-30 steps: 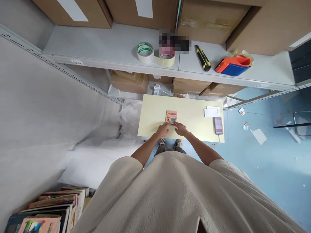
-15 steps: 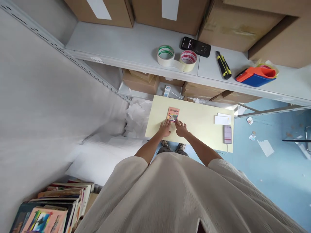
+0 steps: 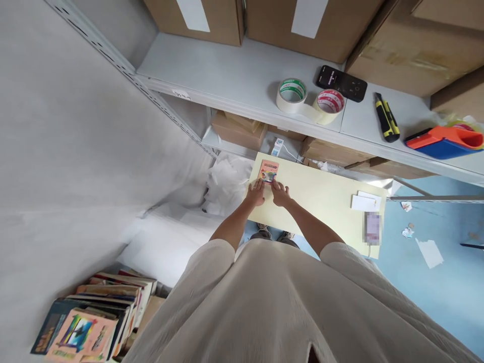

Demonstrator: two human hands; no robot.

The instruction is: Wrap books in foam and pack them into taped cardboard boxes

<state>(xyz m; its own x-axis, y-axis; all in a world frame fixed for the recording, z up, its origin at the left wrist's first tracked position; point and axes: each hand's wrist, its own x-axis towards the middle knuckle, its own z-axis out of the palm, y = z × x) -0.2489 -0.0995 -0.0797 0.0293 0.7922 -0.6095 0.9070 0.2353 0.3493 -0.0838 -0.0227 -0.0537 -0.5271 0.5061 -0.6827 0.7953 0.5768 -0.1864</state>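
Observation:
A small pink book (image 3: pixel 270 168) with a colourful picture on its cover lies flat near the far left corner of the pale yellow table (image 3: pixel 310 194). At its near left corner, my left hand (image 3: pixel 256 192) rests with fingers stretched forward, their tips on the cover's edge. My right hand (image 3: pixel 280 193) touches the near right corner, index finger extended and the other fingers slightly bent. Neither hand is wrapped around the book. The thumbs are hard to make out.
Above the table's far side runs a grey shelf (image 3: pixel 234 70) with tape rolls (image 3: pixel 292 95), a black phone (image 3: pixel 342 83), a yellow-black cutter (image 3: pixel 386 118) and an orange-blue tape dispenser (image 3: pixel 446 141). White papers (image 3: pixel 366 202) lie at the table's right. Stacked books (image 3: pixel 85 327) stand lower left.
The pink book has slid left and slightly away across the table, with both hands moving along at its near corners. The whole view has shifted as the head turned.

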